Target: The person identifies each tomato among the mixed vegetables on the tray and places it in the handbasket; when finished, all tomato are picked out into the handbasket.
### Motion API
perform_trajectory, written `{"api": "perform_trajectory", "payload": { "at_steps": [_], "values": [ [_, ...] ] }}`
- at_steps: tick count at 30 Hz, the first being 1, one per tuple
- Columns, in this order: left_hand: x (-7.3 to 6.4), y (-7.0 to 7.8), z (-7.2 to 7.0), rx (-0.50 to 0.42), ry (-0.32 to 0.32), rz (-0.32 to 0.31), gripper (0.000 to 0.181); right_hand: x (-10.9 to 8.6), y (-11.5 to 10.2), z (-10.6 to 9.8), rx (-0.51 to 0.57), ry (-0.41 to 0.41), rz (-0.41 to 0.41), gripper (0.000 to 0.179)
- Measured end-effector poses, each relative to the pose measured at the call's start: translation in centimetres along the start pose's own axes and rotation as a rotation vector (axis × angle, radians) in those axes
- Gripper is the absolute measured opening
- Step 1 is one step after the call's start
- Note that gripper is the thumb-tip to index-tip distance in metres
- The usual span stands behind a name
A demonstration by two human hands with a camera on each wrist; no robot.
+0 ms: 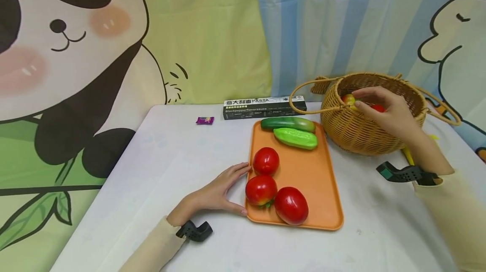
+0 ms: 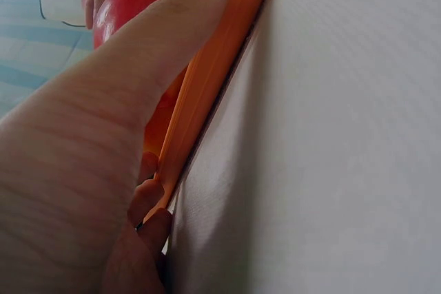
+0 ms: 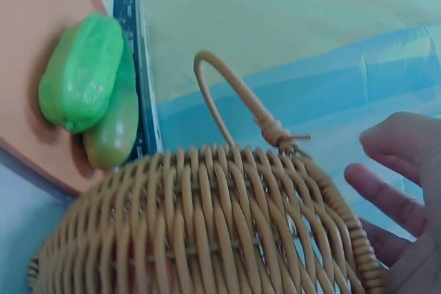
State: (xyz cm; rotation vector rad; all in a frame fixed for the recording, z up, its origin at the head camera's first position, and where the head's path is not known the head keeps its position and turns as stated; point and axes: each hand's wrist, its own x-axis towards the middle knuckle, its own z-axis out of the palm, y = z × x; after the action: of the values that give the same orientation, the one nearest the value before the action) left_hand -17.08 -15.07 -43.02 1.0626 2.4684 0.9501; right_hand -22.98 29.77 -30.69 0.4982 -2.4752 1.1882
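Observation:
My left hand (image 1: 218,194) rests at the left edge of an orange tray (image 1: 315,179), fingers and thumb spread along its rim beside the tomatoes. Three red tomatoes (image 1: 266,161) lie on the tray's near left part. A dark green cucumber (image 1: 288,124) and a bright green, bumpy vegetable (image 1: 295,138) lie at its far end. Over the mouth of a wicker basket (image 1: 360,137), my right hand (image 1: 391,111) has its thumb and fingers apart, with nothing between them in the right wrist view. Near its fingertips, inside the basket, show a yellow-red fruit (image 1: 348,99) and something red (image 1: 378,108).
A black-and-white pasta box (image 1: 263,109) lies behind the tray, against the curtain. To its left is a small purple packet (image 1: 205,120). A yellow item (image 1: 408,156) is partly hidden behind the right wrist. The basket's handles stick out at both sides.

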Motion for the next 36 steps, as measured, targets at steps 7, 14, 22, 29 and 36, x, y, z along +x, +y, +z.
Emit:
{"api": "perform_trajectory", "payload": {
  "at_steps": [7,14,22,29,36],
  "values": [
    [-0.1,-0.1,0.0,-0.005,-0.011,-0.013,0.107,-1.0,-0.6,1.1,0.121,-0.002,-0.159,0.034],
    [0.0,0.0,0.0,0.002,-0.006,-0.013,0.107,-1.6,-0.7,1.9,0.492,-0.098,-0.29,0.041],
    [0.3,0.1,0.0,0.0,-0.007,-0.017,0.107,-2.1,-1.5,3.2,0.516,-0.132,-0.304,0.052],
    [0.2,0.0,0.0,0.005,-0.005,-0.021,0.107,-2.6,-1.9,4.8,0.517,-0.178,-0.342,0.046],
    [0.0,0.2,-0.1,0.008,-0.005,-0.011,0.107,-3.4,-2.0,6.2,0.476,-0.268,-0.348,0.041]
  ]
}}
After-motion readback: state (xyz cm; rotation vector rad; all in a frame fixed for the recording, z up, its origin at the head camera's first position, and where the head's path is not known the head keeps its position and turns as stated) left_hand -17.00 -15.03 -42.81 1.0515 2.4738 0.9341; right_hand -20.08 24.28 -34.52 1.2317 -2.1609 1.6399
